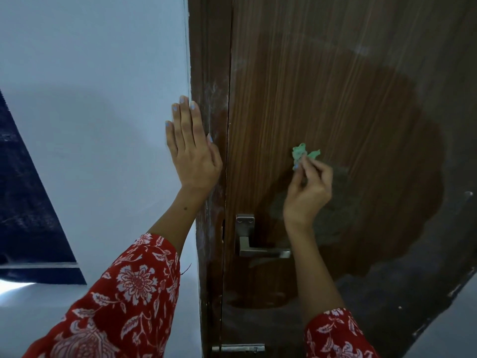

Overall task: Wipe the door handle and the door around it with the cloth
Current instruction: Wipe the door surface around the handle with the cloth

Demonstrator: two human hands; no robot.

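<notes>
A brown wood-grain door [348, 86] fills the right half of the head view. Its silver lever handle [263, 250] sits on a metal plate at the door's left edge. My right hand [308, 192] is raised above and to the right of the handle, fingers pinched on a small crumpled green cloth [303, 153] held against or just off the door. My left hand [192, 148] lies flat, fingers together and pointing up, on the white wall beside the door frame [210, 125]. Both arms wear red floral sleeves.
A white wall [98, 99] takes up the left half. A dark blue panel [25, 202] juts in at the far left. A metal bolt [238, 348] sits low on the door. Whitish smears mark the frame, and a head shadow falls across the door.
</notes>
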